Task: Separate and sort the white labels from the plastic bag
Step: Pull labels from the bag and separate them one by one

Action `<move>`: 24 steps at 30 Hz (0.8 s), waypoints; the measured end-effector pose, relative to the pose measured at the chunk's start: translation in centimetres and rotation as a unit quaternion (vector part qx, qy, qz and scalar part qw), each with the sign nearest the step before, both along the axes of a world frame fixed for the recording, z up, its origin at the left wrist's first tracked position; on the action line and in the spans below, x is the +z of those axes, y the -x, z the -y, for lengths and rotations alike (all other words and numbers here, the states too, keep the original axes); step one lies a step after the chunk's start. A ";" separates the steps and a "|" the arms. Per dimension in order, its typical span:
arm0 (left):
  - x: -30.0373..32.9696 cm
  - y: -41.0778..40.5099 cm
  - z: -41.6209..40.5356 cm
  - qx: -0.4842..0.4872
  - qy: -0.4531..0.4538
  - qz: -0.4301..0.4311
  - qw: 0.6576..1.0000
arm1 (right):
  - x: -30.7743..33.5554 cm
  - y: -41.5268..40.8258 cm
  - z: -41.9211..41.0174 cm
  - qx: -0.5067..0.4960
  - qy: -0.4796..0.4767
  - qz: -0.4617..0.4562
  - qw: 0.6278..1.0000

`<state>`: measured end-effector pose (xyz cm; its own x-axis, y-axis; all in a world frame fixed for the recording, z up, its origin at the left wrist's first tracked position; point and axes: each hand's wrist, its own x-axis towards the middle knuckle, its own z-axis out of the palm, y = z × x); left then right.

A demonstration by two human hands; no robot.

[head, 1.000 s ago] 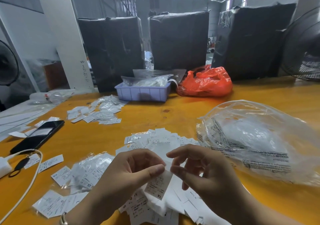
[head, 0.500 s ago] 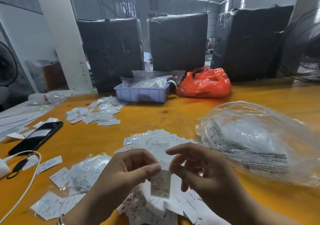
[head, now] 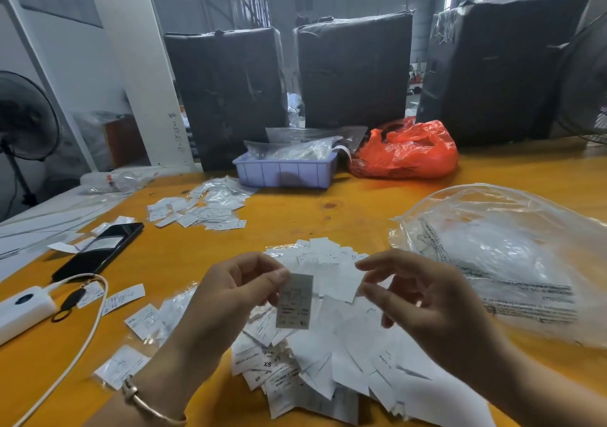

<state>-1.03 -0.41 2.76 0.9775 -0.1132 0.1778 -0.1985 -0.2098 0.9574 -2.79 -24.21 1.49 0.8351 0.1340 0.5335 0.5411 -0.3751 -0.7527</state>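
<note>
The left hand (head: 235, 290) pinches one white label (head: 294, 301) above the loose label pile (head: 328, 354); the right hand (head: 423, 298) hovers beside it, fingers relaxed, holding nothing.

Left hand (head: 230, 292) is raised, palm turned inward, thumb and forefinger pinched together on a label (head: 294, 301) (a thin bracelet is worn at the wrist). Right hand (head: 423, 298) is held level beside it, apart, fingers loosely spread and slightly bent, nothing gripped.
</note>
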 end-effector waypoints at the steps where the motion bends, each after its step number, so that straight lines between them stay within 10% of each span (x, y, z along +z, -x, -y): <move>1: 0.0 -0.3 -0.4 0.023 -0.005 -0.004 1.000 | 0.1 -0.3 0.4 -0.015 0.012 0.006 1.000; 10: 0.4 -3.2 -5.5 0.141 -0.134 -0.093 0.977 | 0.0 -2.6 3.5 -0.147 0.112 0.039 0.982; 18: 0.1 -4.1 -8.3 0.212 -0.279 -0.122 0.928 | 1.9 -3.8 7.5 -0.404 0.335 0.004 0.851; 24: -0.9 -4.1 -8.7 0.272 -0.415 -0.063 0.866 | 2.0 -4.4 9.0 -0.409 0.479 -0.152 0.762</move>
<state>3.10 8.32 1.81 0.9321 0.3326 0.1430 0.2415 -0.8655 0.4389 1.61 -33.23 3.53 0.9138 -0.2905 0.2839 -0.3123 -0.9494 0.0340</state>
